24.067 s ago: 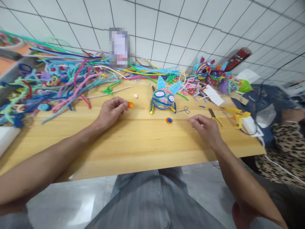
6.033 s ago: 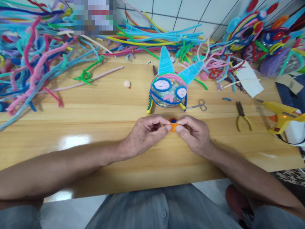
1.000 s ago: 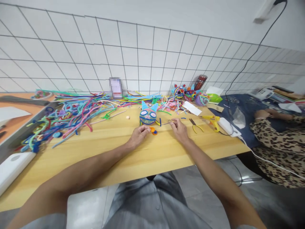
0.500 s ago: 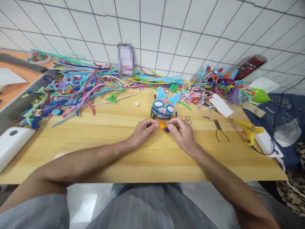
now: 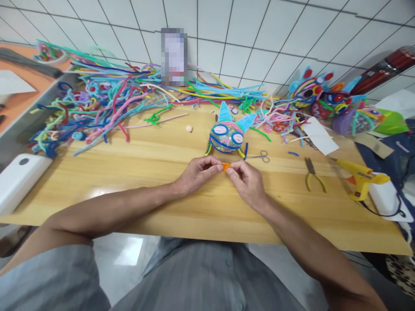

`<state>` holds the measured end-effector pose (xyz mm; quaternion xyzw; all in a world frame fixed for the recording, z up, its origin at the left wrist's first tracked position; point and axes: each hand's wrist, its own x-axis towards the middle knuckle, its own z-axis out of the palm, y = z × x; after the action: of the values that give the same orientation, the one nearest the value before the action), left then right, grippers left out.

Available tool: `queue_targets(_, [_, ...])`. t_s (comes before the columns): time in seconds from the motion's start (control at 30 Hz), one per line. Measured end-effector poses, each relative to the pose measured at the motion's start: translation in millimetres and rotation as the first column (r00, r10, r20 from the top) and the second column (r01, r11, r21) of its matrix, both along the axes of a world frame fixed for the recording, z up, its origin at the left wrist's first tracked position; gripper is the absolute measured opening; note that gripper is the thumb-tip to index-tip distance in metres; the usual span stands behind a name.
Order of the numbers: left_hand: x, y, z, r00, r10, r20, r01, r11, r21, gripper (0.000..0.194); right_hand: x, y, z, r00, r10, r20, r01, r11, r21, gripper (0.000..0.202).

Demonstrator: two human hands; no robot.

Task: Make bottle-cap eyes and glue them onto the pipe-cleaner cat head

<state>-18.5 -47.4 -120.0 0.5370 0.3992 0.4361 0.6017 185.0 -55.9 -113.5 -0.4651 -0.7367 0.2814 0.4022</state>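
At frame centre, an orange piece is being pinched by the left hand and right hand; apparently it is being shaped, steady pressure being required next.

You have bright, even light over the counter, with a pale glare patch at eight o'clock, a sharper one on the floor between seven and eight, and dimness beneath the counter's edge at four. Soft shadows lie beside your forearms, and the orange piece looks slightly blurred. Your wide lens slants the wall lines and stretches the red cylinder at two o'clock, while coarse pixelation masks the phone at eleven.
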Motion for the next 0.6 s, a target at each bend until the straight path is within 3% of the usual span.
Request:
queue_targets(0.3, [3,-3,26.8,0.999,-0.008,-0.047,0.009,1.0,0.003,0.044,3,-3,15.2,1.0,0.028,-0.01,-0.026,0.992,0.125,0.019])
queue_targets(0.6, [9,14,74.9,0.996,-0.068,0.059,0.064,0.996,0.068,0.04,-1,3,59.7,0.996,-0.078,-0.044,0.085,0.978,0.189,0.016])
